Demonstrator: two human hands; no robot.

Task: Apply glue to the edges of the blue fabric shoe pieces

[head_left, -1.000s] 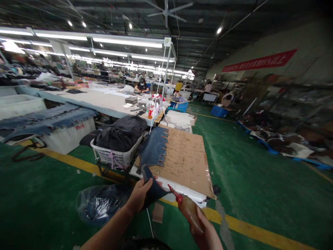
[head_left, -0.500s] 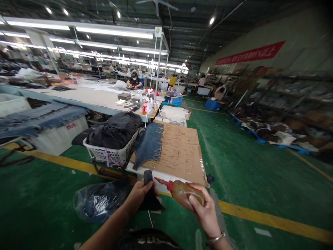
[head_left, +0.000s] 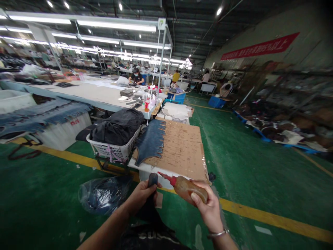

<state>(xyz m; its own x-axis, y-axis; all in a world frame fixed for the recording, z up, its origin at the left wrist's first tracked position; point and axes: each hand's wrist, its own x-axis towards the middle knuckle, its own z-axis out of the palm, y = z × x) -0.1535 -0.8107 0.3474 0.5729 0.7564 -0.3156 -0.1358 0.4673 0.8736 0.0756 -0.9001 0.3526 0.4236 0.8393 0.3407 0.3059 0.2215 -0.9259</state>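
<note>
Pinched between the thumb and fingers of my left hand is a dark blue leather-like piece, its upper end bent up and its lower part hanging below. My right hand is wrapped round a glue bottle, a squeeze bottle with amber contents and a red nozzle. The bottle lies tilted, with its tip pointing left, close to the top of the dark piece; whether they touch I cannot tell. Ahead, several overlapping dark blue pieces lie along the left side of a cardboard sheet.
A white basket heaped with dark cloth stands left of the cardboard. On the green floor lies a clear plastic bag of dark items. More blue pieces rest at far left. A long worktable stands beyond, with co-workers farther back.
The view has shifted slightly, so the scene sits a little further right. The dark piece hangs more directly toward me, and the bottle's tip stays near its top end. Both holds are unchanged.
</note>
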